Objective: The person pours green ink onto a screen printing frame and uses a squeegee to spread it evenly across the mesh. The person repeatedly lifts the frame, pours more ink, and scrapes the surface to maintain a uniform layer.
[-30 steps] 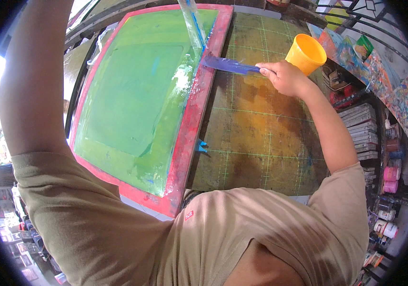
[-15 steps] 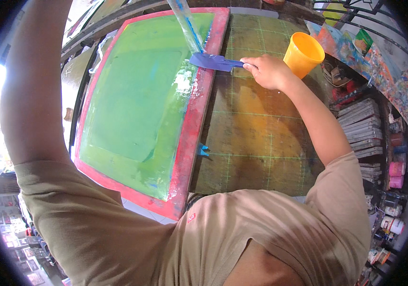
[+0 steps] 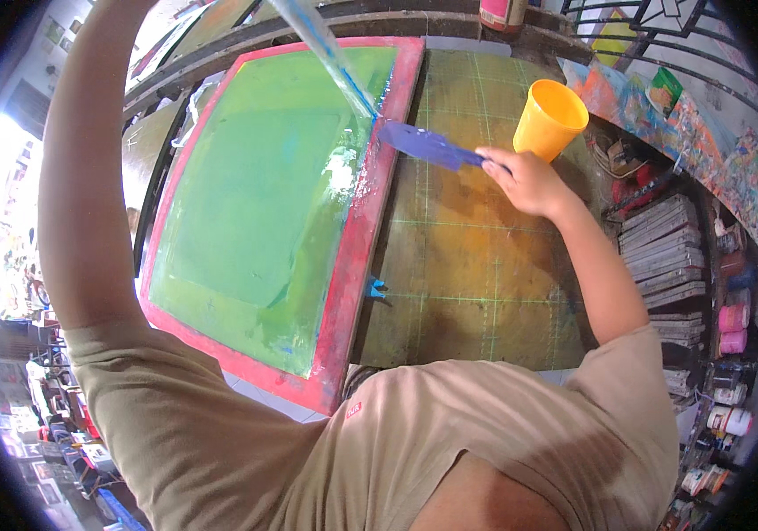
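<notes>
The right hand is closed round the handle of a purple spatula, thumb on top. Gripping it at the far end leaves the whole blade free to reach left over the red frame — presumably it also keeps the fingers clear of the wet colour. The blade's tip is over the frame's right rail, just below the lower end of a clear bar with a blue edge; whether the two touch, I cannot tell.

The bar slants in from the top, its low end above the frame's right rail, likely angled so that its edge faces the blade. The left arm goes up out of view; its hand is hidden, so I cannot tell how far open it is or whether it has the bar.

The green mesh fills the frame, left of the bare tabletop, with wet streaks near its right side. A yellow cup stands mouth up just beyond the right hand — probably there for easy reach. A blue clip sits beside the frame's right rail.
</notes>
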Motion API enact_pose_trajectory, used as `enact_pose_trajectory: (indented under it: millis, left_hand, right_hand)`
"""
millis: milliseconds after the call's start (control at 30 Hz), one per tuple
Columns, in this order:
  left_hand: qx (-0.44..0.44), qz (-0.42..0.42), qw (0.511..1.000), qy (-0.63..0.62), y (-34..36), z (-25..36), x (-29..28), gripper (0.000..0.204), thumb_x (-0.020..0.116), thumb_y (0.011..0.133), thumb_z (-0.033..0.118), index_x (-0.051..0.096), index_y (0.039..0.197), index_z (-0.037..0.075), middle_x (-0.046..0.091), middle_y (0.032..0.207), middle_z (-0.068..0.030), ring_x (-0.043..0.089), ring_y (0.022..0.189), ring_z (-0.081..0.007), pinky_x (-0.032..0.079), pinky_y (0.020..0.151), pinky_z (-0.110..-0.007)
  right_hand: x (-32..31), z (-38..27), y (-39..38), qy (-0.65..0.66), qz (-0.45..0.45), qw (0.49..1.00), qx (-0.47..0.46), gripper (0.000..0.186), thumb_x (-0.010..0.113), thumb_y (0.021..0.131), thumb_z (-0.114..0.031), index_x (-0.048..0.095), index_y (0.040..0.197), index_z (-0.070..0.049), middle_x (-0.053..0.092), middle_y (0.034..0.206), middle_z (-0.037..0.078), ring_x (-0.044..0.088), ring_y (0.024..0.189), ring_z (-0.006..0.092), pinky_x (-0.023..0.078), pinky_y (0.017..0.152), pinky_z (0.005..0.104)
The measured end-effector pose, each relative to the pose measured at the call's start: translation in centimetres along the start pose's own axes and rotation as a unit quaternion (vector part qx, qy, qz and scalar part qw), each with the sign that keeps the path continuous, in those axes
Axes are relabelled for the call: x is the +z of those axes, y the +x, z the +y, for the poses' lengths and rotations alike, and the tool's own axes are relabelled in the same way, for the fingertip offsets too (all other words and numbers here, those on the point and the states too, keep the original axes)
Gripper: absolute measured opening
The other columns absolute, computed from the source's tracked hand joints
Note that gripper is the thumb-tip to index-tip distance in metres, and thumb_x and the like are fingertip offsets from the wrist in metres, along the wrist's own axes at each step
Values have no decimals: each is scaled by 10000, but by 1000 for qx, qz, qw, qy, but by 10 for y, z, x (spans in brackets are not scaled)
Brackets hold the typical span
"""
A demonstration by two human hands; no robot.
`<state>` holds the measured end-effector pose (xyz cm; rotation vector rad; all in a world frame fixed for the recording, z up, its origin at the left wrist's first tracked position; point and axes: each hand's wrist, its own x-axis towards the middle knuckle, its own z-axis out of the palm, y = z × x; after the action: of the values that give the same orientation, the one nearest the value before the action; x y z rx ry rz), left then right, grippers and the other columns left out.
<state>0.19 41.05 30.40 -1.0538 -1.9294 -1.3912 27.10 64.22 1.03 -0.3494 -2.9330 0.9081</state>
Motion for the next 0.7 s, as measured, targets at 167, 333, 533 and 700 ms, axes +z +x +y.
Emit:
enact_pose_trajectory:
  millis: [167,333,533,700]
  left_hand:
    - [189,-94,915,344,-72,-60,-78,169,541,888,56,599,1047,60,601,1001,-127,568,993,-287,467,866,-360]
    - [-207,70,970,-103,-172,-62,-116,280,427,1009,164,515,1167,-51,627,1039,-131,616,962,-194,512,832,-361]
    - [-364,171,912,-80,-292,-83,-147,281,489,987,247,535,1150,23,604,990,-35,613,934,-148,489,780,-318]
    - [-322,146,935,39,-392,-45,-144,241,585,935,181,533,1117,32,594,1035,-60,593,983,-158,462,828,-299]
  right_hand:
    - [8,14,-57,80,40,996,-30,297,588,899,-193,588,1158,-46,647,918,140,615,827,269,475,754,373]
    - [28,4,-76,74,60,992,-85,266,654,825,-137,601,1076,-70,634,933,123,626,823,299,490,720,383]
    - [47,-18,-89,58,49,983,-169,284,686,792,-132,637,1066,-74,588,846,111,603,779,293,480,676,367]
    - [56,-23,-116,75,45,982,-170,283,702,772,-99,659,1050,-73,584,840,102,599,762,281,474,664,362]
